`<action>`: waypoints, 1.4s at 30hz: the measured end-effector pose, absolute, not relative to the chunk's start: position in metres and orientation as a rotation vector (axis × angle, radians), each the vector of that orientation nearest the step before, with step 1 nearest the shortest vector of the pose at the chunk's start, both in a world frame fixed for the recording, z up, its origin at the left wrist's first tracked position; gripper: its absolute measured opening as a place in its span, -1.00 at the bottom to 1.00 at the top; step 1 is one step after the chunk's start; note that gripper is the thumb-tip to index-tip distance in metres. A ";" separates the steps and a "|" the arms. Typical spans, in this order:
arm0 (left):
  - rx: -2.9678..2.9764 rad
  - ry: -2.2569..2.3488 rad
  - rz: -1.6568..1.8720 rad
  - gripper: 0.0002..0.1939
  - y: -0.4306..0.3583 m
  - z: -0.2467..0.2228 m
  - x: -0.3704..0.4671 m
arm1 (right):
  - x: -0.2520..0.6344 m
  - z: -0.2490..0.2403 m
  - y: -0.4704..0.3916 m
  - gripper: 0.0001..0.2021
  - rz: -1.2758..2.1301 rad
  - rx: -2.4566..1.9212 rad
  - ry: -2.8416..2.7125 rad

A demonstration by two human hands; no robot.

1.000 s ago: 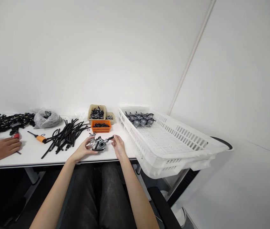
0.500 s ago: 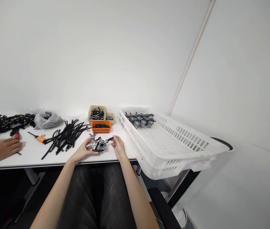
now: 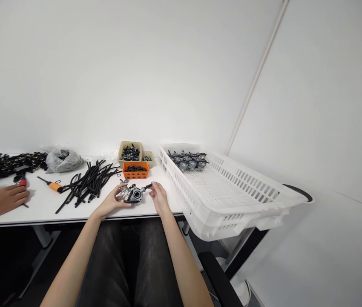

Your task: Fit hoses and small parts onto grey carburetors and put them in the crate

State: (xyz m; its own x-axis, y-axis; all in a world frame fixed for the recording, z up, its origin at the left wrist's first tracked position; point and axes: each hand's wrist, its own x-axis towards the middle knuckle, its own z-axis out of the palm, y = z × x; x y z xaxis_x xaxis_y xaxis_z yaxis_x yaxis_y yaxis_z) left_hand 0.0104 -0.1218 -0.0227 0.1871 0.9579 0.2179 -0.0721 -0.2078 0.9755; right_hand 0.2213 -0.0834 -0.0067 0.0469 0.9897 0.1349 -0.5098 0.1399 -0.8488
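Plainly holding 1 carburetor (image 3: 133,194) between 2 hands at the front of the white tabletop (image 3: 43,202) (resting or slightly lifted, hard to tell). With the left hand (image 3: 113,203), clamped around its body, thumb opposite fingers; with the right hand (image 3: 159,197), grip pinched together on 1 short black hose (image 3: 148,186) at its right side. Just behind, 1 orange basket (image 3: 135,175) of dark pieces, then 2 beige bins (image 3: 120,150) of metal parts. Near the basket, 1 small black ring (image 3: 119,175). Leftward, 1 heap of black tubes (image 3: 93,181), too tangled to count; 1 orange-handled tool (image 3: 55,186); 1 plastic bag (image 3: 63,161); 1 spread of black parts (image 3: 11,164). At far left, 1 co-worker's hand (image 3: 4,200) against 1 red-handled tool (image 3: 23,183). To the right, past the tabletop's edge, 1 white crate (image 3: 200,187) with packed carburetors (image 3: 189,163) at its far end. Around everything, white walls (image 3: 104,76) and 1 pale pipe (image 3: 257,79); below, 1 black armrest (image 3: 219,277).
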 end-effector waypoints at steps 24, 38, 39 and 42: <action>1.434 0.927 1.221 -0.08 -0.122 -0.023 0.010 | 0.222 -0.013 -0.077 -0.67 1.286 -0.722 -0.859; 1.415 0.946 1.239 -0.11 -0.124 -0.020 0.011 | 0.222 -0.011 -0.080 -0.68 1.329 -0.715 -0.850; 1.414 0.950 1.240 -0.11 -0.124 -0.020 0.011 | 0.222 -0.011 -0.080 -0.68 1.333 -0.712 -0.849; 1.391 0.948 1.243 -0.10 -0.123 -0.021 0.011 | 0.222 -0.010 -0.081 -0.68 1.342 -0.705 -0.851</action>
State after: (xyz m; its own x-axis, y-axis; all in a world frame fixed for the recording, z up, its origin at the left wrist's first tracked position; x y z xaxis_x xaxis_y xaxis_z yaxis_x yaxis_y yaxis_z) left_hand 0.0111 -0.1229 -0.0209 0.1639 0.9661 0.1993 -0.0638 -0.1913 0.9795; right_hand 0.2219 -0.0809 -0.0101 0.0252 0.9927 0.1178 -0.5292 0.1132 -0.8409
